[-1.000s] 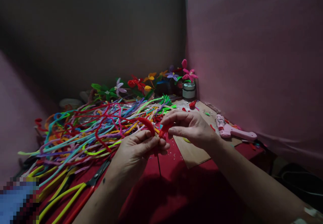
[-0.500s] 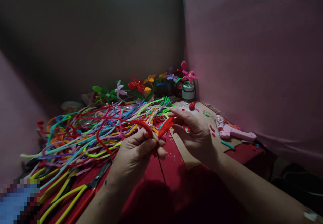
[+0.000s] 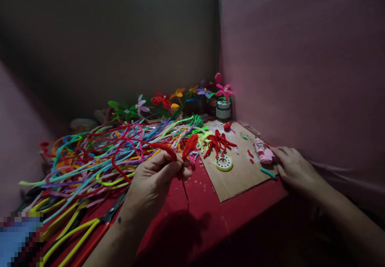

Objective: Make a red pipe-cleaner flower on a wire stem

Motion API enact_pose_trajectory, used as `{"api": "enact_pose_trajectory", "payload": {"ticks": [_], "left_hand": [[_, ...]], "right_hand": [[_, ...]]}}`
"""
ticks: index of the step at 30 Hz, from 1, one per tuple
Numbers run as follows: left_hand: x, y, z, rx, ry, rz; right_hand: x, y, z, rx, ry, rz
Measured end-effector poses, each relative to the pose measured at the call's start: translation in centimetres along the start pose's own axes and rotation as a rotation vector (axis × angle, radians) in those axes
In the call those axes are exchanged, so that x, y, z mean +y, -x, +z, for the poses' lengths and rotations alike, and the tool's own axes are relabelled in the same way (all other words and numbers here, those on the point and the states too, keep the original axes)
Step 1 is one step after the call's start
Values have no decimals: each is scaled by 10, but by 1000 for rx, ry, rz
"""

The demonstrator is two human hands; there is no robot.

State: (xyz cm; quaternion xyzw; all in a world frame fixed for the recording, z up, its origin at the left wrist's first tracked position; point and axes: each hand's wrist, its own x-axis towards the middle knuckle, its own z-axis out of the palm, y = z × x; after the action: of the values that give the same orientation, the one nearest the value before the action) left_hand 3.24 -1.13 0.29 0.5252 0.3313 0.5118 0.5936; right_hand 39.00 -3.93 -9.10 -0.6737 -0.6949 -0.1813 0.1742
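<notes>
Pinched between the thumb and fingers of my left hand (image 3: 158, 176) is a red pipe-cleaner flower piece (image 3: 190, 146). One upright petal rises from the fingers, a red curved length reaches left, and a thin dark wire stem hangs below. At the right, my right hand (image 3: 293, 166) is closed round the handle of a pink glue gun (image 3: 264, 151), its patterned body lying on the cardboard sheet (image 3: 231, 183). The fingers hide most of the handle. A yellow-rimmed white ring (image 3: 223, 162) and a cluster of red pipe-cleaner pieces (image 3: 219, 142) lie between the hands.
A large tangle of coloured pipe cleaners (image 3: 99, 166) covers the left side. Scissors and yellow-handled pliers (image 3: 106, 217) lie at the lower left. Pipe-cleaner flowers (image 3: 162, 100) and a grey-white jar (image 3: 223, 110) stand at the back against the walls.
My right hand has left the red petal and moved right onto the glue gun's handle. My left hand, still holding the flower piece, has shifted slightly left.
</notes>
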Motion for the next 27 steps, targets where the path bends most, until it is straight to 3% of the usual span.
{"api": "enact_pose_trajectory", "payload": {"ticks": [8, 13, 15, 19, 21, 24, 27], "left_hand": [[-2, -5, -4, 7, 47, -51], [-4, -7, -8, 70, 2, -54], [-4, -8, -8, 84, -15, -48], [-1, -8, -7, 117, -15, -28], [0, -8, -8, 123, 13, -3], [2, -9, -11, 166, 3, 49], [3, -11, -15, 228, -26, 98]], "right_hand": [[7, -7, 7, 7, -67, -34], [-7, 0, -17, 145, -174, 63], [-20, 1, -36, 210, -398, 171], [-54, -6, -70, 122, -1129, 492], [-72, -16, -81, 75, -1454, 569], [-98, -35, -89, -116, -1759, 438], [-123, -56, -93, -224, -1888, 242]]}}
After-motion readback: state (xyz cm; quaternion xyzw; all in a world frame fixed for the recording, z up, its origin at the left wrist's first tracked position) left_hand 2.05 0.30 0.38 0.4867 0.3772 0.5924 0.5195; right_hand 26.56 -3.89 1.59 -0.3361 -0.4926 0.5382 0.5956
